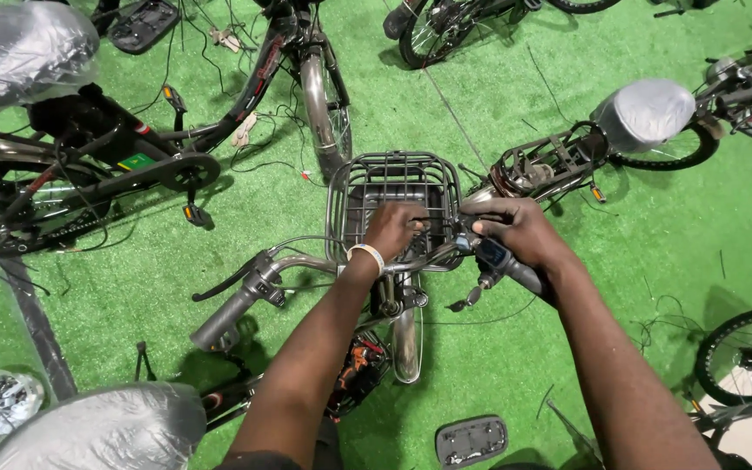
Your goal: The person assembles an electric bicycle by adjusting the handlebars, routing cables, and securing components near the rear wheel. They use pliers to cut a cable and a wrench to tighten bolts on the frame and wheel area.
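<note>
Dark wire basket (393, 187), green turf (498, 113), white wristband (369, 254).

Your left hand (396, 228) reaches into the wire basket (393, 204) at the front of the bicycle, fingers curled against its rear wall. Your right hand (515, 228) is closed around the right end of the handlebar (245, 300). Green turf (446, 113) lies underneath, other bicycles around.

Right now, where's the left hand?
In the head view, the left hand is near centre, reaching into the wire front basket of the bicycle, just left of the right hand on the right handlebar grip.
</note>
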